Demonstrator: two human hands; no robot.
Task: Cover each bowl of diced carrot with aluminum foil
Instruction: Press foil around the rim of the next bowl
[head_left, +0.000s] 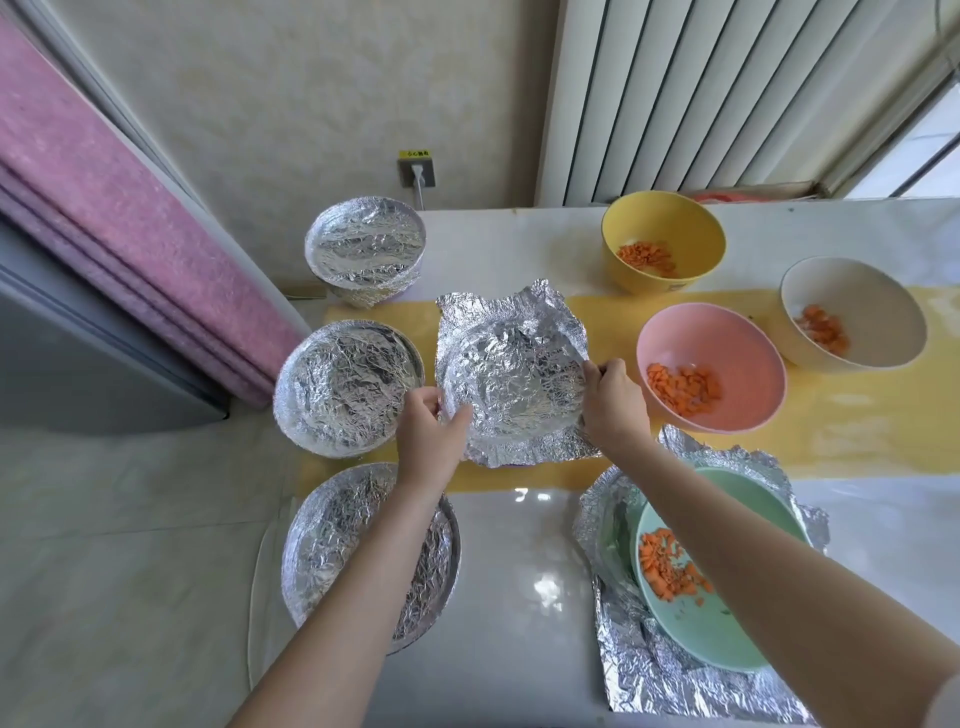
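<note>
**While three bowls sit wrapped, a fourth gets its foil pressed down**

As both hands work opposite sides of one bowl, the step in hand looks like crimping: the foil sheet (511, 371) lies over the middle bowl between the hands, dished in at the centre, its corners and edges flaring loose beyond the rim. The left hand (431, 423) pinches the sheet's near-left edge; the right hand (613, 397) grips its right edge between thumb and fingers. Neither hand is empty.

Next, I judge, the loose skirt needs folding under the rim all round, gently, since foil this crumpled tears easily.

Left of the left hand, three foil-covered bowls (348, 387) stand in a column, tightly wrapped and wrinkled. Right of the right hand, the pink bowl (711, 382), yellow bowl (662, 241) and white bowl (854, 312) remain open, each holding orange diced carrot (683, 389). Under the right forearm, a green bowl (711, 587) of carrot rests on a spare foil sheet (649, 670) on the table (524, 597).
</note>
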